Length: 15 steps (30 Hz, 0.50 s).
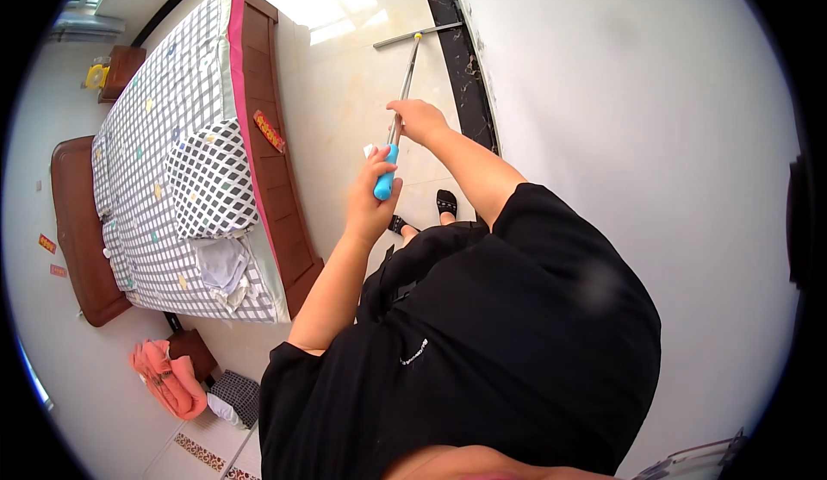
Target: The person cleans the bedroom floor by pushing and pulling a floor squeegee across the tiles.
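A long-handled mop [407, 79] reaches away from me, with a metal pole, a blue grip [387, 174] and a thin grey head [392, 41] joined by a yellow piece. Its head lies on the tiled floor, one end against the dark skirting. My left hand [370, 194] is closed around the blue grip at the near end. Further along the pole, my right hand [419, 120] is wrapped round the metal. A small white thing shows by my left fingers; I cannot make out what it is.
On the left a bed [155, 109] with checked bedding and a brown wooden frame [274, 127] runs alongside the floor strip [336, 84]. To the right rises a white wall [637, 92] with black skirting [463, 66]. A pink-orange bundle [168, 379] lies beyond the bed.
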### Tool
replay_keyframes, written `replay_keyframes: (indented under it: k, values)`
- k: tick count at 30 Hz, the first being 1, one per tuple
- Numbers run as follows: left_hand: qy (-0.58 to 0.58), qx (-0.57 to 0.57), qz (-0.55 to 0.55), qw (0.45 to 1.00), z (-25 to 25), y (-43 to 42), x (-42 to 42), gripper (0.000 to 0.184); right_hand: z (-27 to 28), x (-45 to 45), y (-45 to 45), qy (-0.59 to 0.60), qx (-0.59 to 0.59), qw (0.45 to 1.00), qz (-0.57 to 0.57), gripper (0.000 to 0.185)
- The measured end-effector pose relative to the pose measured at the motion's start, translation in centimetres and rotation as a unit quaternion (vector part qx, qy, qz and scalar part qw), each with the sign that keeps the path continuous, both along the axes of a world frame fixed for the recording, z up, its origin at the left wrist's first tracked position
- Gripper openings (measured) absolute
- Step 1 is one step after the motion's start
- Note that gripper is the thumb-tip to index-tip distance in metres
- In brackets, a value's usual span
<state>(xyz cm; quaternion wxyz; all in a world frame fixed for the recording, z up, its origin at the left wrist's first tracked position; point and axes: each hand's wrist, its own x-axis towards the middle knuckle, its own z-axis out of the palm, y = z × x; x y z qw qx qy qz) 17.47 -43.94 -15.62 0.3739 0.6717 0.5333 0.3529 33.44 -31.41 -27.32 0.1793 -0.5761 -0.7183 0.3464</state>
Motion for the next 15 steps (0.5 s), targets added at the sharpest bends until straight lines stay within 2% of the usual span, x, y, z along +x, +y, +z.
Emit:
replay_keyframes:
  k: [2, 6, 8, 11, 15]
  values:
    - [0.011, -0.033, -0.032, 0.999, -0.1, -1.2, -0.3, 0.022, -0.7, -0.5, -0.9, -0.07, 0.121, 0.99, 0.034, 0.026]
    - [-0.032, -0.068, -0.034, 0.997, -0.7, -3.2, -1.4, 0.023, -1.8, -1.6, -2.1, -0.145, 0.136, 0.976, 0.086, 0.016]
    - [-0.047, -0.088, -0.041, 0.994, -0.3, -4.2, -3.0, 0.026, -0.9, -2.5, -3.2, -0.183, 0.098, 0.969, 0.13, 0.01]
    - [-0.045, -0.103, -0.111, 0.987, 1.3, -5.8, -5.7, 0.028, 0.0, -4.1, -5.5, -0.212, 0.115, 0.952, 0.188, 0.014]
    - [-0.08, -0.127, -0.124, 0.981, 1.9, -9.0, -9.8, 0.027, 0.7, -6.8, -9.2, -0.196, 0.126, 0.951, 0.202, 0.015]
